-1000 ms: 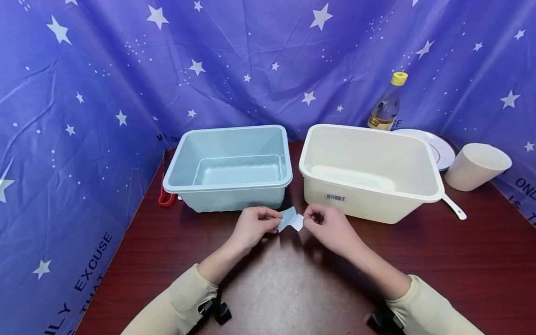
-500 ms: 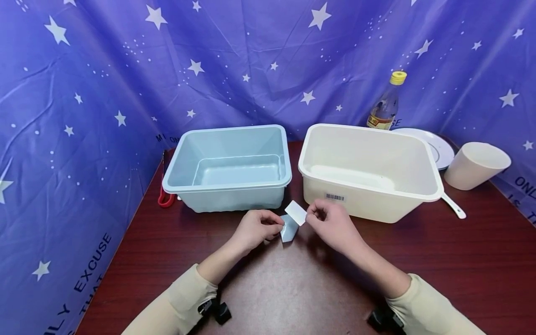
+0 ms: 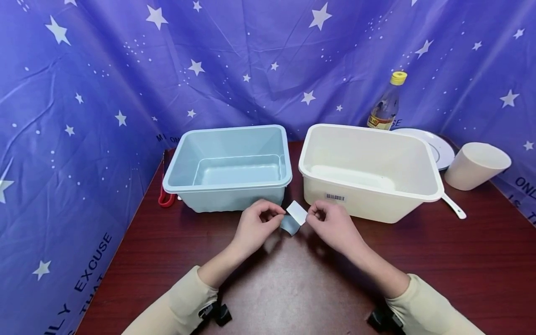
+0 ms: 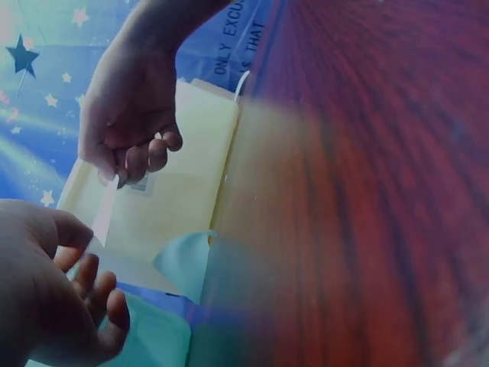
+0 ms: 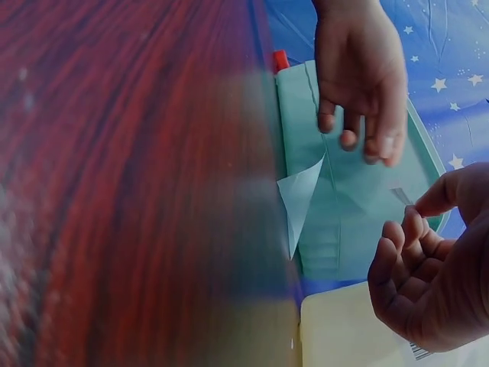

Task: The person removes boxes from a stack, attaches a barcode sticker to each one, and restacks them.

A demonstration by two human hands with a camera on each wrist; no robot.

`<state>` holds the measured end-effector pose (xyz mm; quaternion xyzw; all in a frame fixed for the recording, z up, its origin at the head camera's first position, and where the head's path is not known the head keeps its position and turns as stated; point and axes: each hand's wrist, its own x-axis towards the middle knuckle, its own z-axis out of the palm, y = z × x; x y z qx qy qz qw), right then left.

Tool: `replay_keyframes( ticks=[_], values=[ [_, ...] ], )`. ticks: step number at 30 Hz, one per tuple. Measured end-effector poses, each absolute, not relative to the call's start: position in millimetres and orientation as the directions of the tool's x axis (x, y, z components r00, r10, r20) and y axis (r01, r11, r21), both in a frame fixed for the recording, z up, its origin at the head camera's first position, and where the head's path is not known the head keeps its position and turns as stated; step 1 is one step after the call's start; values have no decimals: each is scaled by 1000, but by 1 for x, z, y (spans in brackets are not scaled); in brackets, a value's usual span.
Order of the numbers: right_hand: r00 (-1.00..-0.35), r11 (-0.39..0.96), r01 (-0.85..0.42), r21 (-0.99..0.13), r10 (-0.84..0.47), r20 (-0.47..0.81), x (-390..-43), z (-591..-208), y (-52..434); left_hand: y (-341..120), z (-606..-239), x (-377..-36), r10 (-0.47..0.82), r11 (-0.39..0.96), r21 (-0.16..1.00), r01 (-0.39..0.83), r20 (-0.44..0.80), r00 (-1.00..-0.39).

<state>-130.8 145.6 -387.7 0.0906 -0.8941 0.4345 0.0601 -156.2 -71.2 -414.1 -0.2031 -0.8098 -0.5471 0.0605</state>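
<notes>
Your left hand (image 3: 254, 225) and your right hand (image 3: 331, 224) each pinching an end of the small white sticker (image 3: 294, 217), held just above the red table (image 3: 293, 279), right in front of the blue tub (image 3: 228, 168) and the cream tub (image 3: 368, 172)

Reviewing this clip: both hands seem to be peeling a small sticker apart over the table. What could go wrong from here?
The left hand and right hand each pinch only an edge of the small sticker, so a piece could slip out. The pale blue backing hangs loose and curled; it might stick to itself or to the fingers. The hands work close to the cream tub, so a sharp pull might knock it.
</notes>
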Motion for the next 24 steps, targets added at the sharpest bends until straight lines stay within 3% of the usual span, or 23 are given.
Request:
replay_keyframes(
  ticks=[6, 15, 24],
  values=[
    [-975, 605, -221, -765, -147, 165, -128, -388, 143, -66, -408, -148, 370, 271, 847, 457, 347, -862],
    [-956, 493, -262, -830, -248, 155, -124, -390, 137, -64, -407, -145, 419, 234, 891, 388, 268, -868],
    [-951, 436, -264, -860, -268, 156, -125, -393, 135, -66, -408, -148, 325, 237, 887, 395, 311, -893]
  ],
)
